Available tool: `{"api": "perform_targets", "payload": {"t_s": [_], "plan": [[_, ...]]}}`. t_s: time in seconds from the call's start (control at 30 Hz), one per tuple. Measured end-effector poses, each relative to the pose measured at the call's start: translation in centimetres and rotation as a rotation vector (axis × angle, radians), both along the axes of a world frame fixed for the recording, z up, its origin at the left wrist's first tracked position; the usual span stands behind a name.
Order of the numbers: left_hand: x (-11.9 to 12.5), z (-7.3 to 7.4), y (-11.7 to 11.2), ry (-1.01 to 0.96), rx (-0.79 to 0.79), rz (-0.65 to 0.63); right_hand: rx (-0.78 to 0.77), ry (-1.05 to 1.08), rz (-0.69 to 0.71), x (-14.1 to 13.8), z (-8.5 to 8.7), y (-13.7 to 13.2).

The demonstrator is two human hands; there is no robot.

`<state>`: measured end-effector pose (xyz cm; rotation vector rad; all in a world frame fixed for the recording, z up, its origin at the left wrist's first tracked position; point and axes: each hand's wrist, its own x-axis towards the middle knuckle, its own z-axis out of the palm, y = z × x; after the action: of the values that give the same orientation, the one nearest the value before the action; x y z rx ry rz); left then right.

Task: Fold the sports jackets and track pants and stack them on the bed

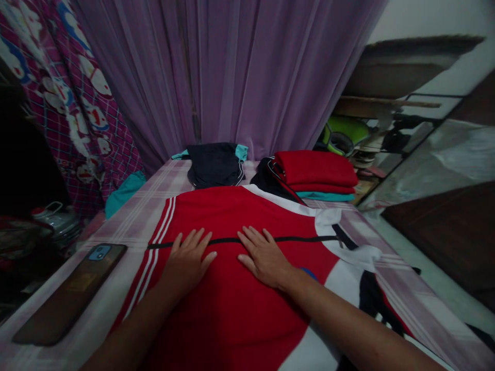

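Note:
A red sports shirt [232, 314] with white and black panels lies spread flat on a pale checked surface [116, 304]. Both my hands press flat on its red middle, fingers stretched out and pointing away from me. My left hand [187, 260] rests left of centre, just below a thin black stripe across the shirt. My right hand [263, 256] lies beside it on the right, fingertips at the same stripe. Neither hand holds anything.
A phone in a brown case [73, 293] lies at the left edge of the surface. At the far end sit a dark folded garment [214, 165] and a stack of folded red clothes [317, 172]. A purple curtain [232, 72] hangs behind; shelves [386, 129] stand right.

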<state>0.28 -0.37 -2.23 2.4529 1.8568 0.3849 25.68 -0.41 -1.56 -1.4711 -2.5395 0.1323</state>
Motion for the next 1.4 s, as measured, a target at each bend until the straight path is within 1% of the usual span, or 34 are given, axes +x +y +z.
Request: {"api": "perform_targets", "payload": {"t_s": [0.03,0.07,0.13,0.23,0.3,0.37,0.4,0.43,0.5,0.57,0.6,0.63,0.73,0.77,0.83,0.9,0.93,1.0,1.07,1.13,1.2,1.3,1.4], "plan": [[0.2,-0.5,-0.5,0.012,-0.009,-0.016,-0.02,-0.036,-0.013,0.9,-0.4,-1.0],[0.3,-0.8,-0.7,0.026,-0.015,-0.023,-0.034,-0.072,-0.056,2.2,-0.7,-1.7],[0.1,-1.1,-0.7,0.052,-0.025,-0.023,-0.042,-0.141,-0.206,5.5,-1.0,-2.2],[-0.3,-0.8,-0.2,0.093,-0.052,-0.018,-0.01,-0.222,-0.437,10.4,-0.8,-2.1],[-0.2,-0.5,-0.1,0.111,-0.067,-0.014,0.003,-0.248,-0.544,11.9,-0.2,-2.2],[0.1,-0.2,-0.2,0.116,-0.068,-0.009,0.004,-0.237,-0.593,11.4,0.6,-2.6],[0.3,-0.1,-0.3,0.114,-0.069,-0.006,0.011,-0.219,-0.579,10.5,0.9,-3.0],[0.4,0.0,-0.4,0.112,-0.072,-0.002,0.022,-0.195,-0.536,9.5,1.1,-3.6],[0.6,0.2,-0.5,0.106,-0.086,0.005,0.021,-0.144,-0.373,7.5,1.2,-4.9],[0.6,0.3,-0.3,0.099,-0.091,0.009,-0.027,-0.121,-0.219,6.5,1.0,-6.3],[0.5,0.4,-0.2,0.094,-0.084,0.01,-0.059,-0.123,-0.193,6.4,0.8,-6.9],[0.4,0.6,-0.2,0.085,-0.071,0.011,-0.083,-0.133,-0.203,6.5,0.6,-7.3],[0.6,1.2,-0.8,0.024,0.034,-0.003,-0.1,-0.165,-0.306,7.6,0.3,-7.7],[0.9,1.5,-1.5,-0.005,0.083,-0.026,-0.1,-0.172,-0.321,7.8,0.3,-7.6],[2.3,1.7,-3.8,-0.064,0.153,-0.118,-0.097,-0.18,-0.322,7.9,0.5,-7.4],[4.1,1.5,-6.7,-0.103,0.153,-0.242,-0.081,-0.181,-0.336,7.5,0.7,-7.6],[5.0,1.2,-8.2,-0.111,0.139,-0.28,-0.067,-0.177,-0.346,7.2,0.8,-7.9],[6.5,0.6,-10.7,-0.092,0.127,-0.305,-0.023,-0.151,-0.34,6.4,0.8,-8.8],[7.0,0.0,-12.2,-0.062,0.103,-0.303,0.03,-0.101,-0.272,5.5,0.4,-10.3],[6.7,-0.3,-12.7,-0.037,0.061,-0.315,0.07,-0.063,-0.161,4.8,-0.2,-11.8],[5.8,-0.4,-12.8,-0.017,0.021,-0.339,0.083,-0.056,-0.085,4.3,-0.9,-13.1],[4.1,-0.5,-13.1,0.01,0.002,-0.351,0.115,-0.032,-0.057,4.2,-1.5,-14.2],[2.1,-0.5,-14.0,0.013,0.077,-0.336,0.192,0.081,-0.024,4.5,-1.4,-14.8]]}}
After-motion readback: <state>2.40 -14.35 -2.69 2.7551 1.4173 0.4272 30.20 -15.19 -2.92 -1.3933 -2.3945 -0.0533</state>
